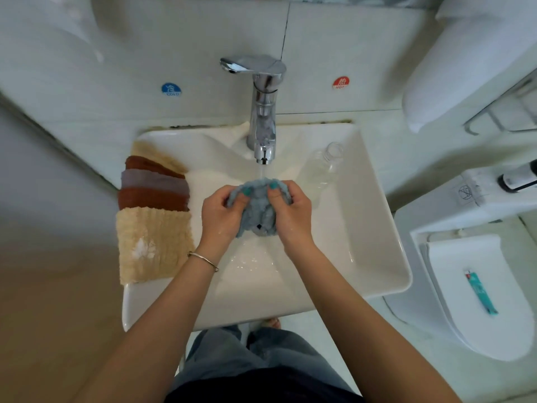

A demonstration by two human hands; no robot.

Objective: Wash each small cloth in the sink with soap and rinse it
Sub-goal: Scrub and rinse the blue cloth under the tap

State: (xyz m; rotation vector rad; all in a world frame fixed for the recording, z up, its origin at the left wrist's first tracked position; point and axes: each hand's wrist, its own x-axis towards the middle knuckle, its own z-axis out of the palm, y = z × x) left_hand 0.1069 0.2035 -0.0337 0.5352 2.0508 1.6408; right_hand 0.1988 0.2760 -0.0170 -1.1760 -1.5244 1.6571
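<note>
— Where is the cloth being washed?
— The blue-grey cloth (257,209) hangs bunched over the middle of the white sink (374,228), right under the chrome faucet (263,112), with the stream of water (261,171) landing on its top edge.
— And the hands?
— Both grip it. The left hand (222,212) pinches the cloth's left side, thumb on top and fingers curled under; the right hand (290,210) does the same on the right side. The hands sit close together, the cloth gathered between them. The thumbnails are painted teal, and a thin bracelet (203,260) circles the left wrist.
— The other cloths?
— A row lies overlapped on the sink's left rim: a beige cloth (154,245) nearest, with a white patch on it, then a rust-brown one (151,199), a grey one (155,180), another brown, another beige at the far end.
— Anything else?
— A clear plastic bottle (322,167) lies inside the basin to the right of the faucet. A teal tube (481,292) rests on the toilet lid (465,321) at right.
</note>
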